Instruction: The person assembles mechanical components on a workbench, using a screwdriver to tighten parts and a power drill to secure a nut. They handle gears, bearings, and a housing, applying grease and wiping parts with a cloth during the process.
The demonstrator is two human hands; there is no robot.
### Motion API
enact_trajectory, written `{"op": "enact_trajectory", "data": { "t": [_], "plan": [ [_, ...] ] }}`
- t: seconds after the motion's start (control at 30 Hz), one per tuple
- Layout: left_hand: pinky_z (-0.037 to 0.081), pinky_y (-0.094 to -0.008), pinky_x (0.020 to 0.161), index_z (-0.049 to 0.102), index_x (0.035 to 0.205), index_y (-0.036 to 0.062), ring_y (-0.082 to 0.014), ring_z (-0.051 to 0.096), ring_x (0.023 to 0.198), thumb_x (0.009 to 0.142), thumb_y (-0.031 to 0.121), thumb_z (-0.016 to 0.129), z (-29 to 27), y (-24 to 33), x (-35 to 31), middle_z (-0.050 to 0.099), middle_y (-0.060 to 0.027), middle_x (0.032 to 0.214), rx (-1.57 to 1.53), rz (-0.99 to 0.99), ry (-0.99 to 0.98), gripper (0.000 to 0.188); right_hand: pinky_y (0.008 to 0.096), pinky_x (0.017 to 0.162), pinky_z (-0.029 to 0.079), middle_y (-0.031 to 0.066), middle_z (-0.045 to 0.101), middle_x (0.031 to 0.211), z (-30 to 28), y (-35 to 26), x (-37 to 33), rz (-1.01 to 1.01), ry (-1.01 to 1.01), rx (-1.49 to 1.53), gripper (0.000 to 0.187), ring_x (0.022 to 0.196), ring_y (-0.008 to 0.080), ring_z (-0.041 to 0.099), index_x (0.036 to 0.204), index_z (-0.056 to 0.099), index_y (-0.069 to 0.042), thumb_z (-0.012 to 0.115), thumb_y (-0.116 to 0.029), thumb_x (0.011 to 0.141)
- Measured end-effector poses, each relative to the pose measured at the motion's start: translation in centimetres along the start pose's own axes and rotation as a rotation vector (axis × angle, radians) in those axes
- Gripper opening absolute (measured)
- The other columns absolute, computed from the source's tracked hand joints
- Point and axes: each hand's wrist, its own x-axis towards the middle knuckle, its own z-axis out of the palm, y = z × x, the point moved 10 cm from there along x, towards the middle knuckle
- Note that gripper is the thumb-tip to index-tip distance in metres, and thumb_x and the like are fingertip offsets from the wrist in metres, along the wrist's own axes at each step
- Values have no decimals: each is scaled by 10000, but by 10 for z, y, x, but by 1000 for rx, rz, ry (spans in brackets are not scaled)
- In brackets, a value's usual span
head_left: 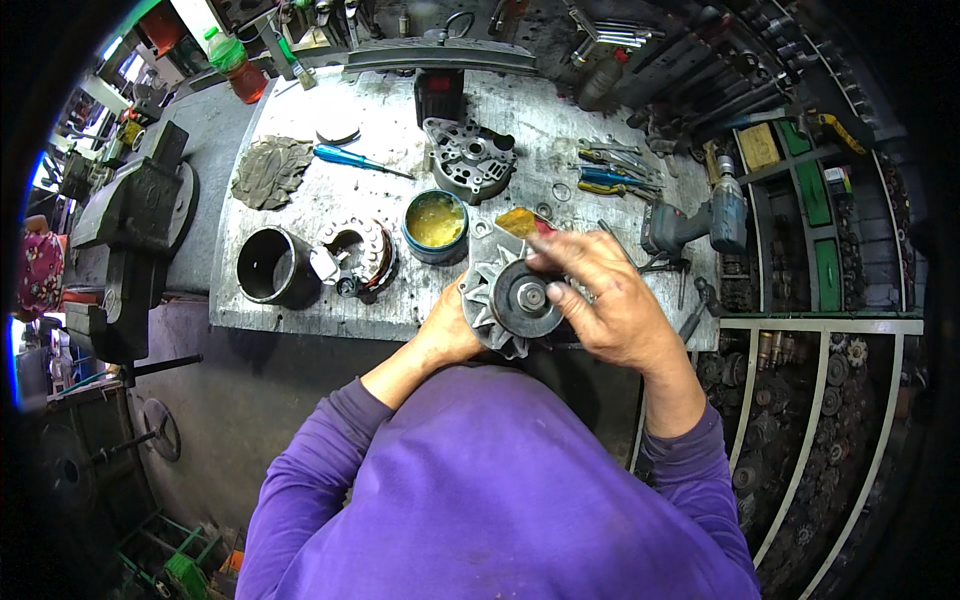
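Observation:
An alternator part with a finned metal fan (484,290) and a dark pulley (527,303) is tilted up near the table's front edge. My left hand (453,322) grips it from the left and beneath, most of its fingers hidden behind the part. My right hand (610,300) has its thumb and bent fingers closed on the right side of the pulley. Just behind the part stands an open tub of yellow grease (436,220). A yellow and red item (520,222) shows partly behind my right fingers; its kind is unclear.
On the metal-topped table (400,310) are a black cylinder (270,266), a wound ring with small parts (362,250), a grey cloth (272,172), a blue screwdriver (345,157) and an alternator housing (472,158). Pliers (612,178) and a cordless drill (700,220) lie right; a vise (125,230) stands left.

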Motion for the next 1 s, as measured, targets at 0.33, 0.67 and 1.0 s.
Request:
{"op": "enact_trajectory", "data": {
  "t": [0.33, 0.67, 1.0],
  "plan": [
    [555, -389, 1006, 665, 1349, 69, -285, 701, 1158, 881, 223, 819, -7, 7, 4, 720, -126, 1275, -20, 42, 64, 517, 477, 1011, 482, 158, 766, 1016, -5, 14, -7, 81, 100, 106, 245, 932, 349, 703, 1175, 746, -22, 673, -116, 961],
    [535, -398, 1046, 648, 1363, 77, -277, 667, 1226, 868, 235, 833, -5, 4, 4, 696, -129, 1317, 46, 90, 77, 552, 418, 911, 486, 94, 669, 1001, 16, -21, -4, -170, -79, -278, 296, 961, 308, 634, 1150, 710, -52, 752, -159, 878],
    [541, -405, 1013, 711, 1231, 70, -279, 697, 1157, 898, 268, 802, 2, 3, 3, 740, -127, 1206, 118, 86, 7, 398, 362, 862, 453, 19, 613, 954, 52, -29, 1, -369, -318, -670, 221, 966, 200, 612, 1011, 645, -141, 701, -210, 808]
  ]
}}
